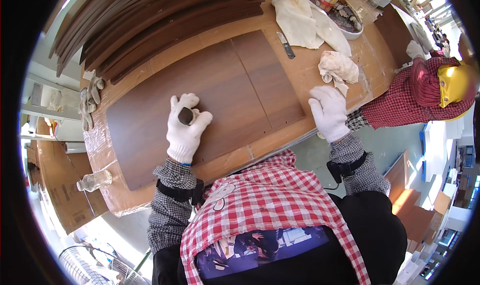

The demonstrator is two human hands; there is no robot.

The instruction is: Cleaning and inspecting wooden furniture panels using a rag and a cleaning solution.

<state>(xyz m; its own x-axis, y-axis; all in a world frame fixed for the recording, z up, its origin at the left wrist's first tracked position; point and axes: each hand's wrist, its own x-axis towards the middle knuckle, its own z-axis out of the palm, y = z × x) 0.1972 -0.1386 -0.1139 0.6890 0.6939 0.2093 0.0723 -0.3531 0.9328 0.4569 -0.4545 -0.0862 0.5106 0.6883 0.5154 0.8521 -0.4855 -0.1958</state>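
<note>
We are pressing what looks like a small dark block (186,116), pinched in our left hand (186,126), flat along the brown panel (200,92); right hand (328,112), fingers together, is steadying the tabletop (305,70) edge.

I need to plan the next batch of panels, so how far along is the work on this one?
Done: the dark brown panel lies flat on the bench; how much of it is treated cannot be told. In hand: the left hand presses a small dark block onto the panel, while the right hand rests at the bench edge. Left: a stack of dark boards waits behind.
</note>
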